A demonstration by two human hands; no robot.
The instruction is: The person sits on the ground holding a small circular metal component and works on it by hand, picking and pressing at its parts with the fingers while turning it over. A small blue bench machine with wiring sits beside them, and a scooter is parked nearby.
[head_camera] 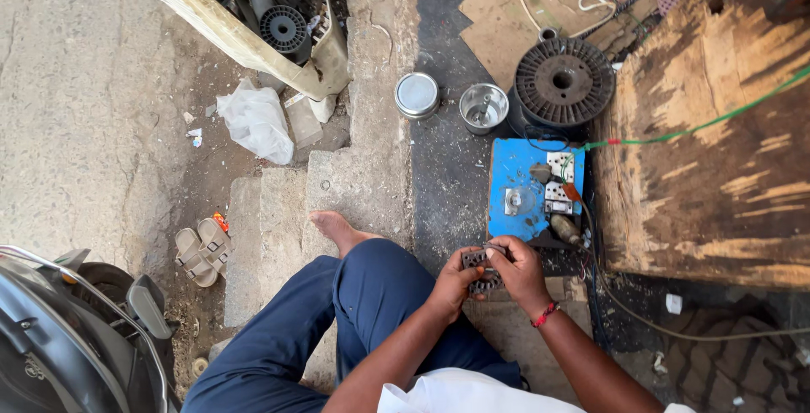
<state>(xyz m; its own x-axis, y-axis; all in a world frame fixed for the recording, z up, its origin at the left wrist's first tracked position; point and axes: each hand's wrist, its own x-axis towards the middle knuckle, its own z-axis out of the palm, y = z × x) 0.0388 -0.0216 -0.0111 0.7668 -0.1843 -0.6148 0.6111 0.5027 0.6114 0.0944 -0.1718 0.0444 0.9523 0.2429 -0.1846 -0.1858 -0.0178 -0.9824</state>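
Both my hands hold a small grey slotted metal part (479, 268) over my lap. My left hand (454, 282) grips its left side from below. My right hand (518, 268), with a red thread band at the wrist, closes over its right and top side, fingertips at the upper edge. Much of the part is hidden by my fingers. Just beyond my hands lies a blue board (521, 194) with white sockets and a switch on it.
A black wire spool (563, 82), an open steel tin (483, 107) and its lid (417, 95) sit beyond the blue board. A worn wooden board (709, 177) lies right, crossed by a green wire (717, 119). Sandals (201, 250), a white bag (256, 120) and a scooter (76, 329) lie left.
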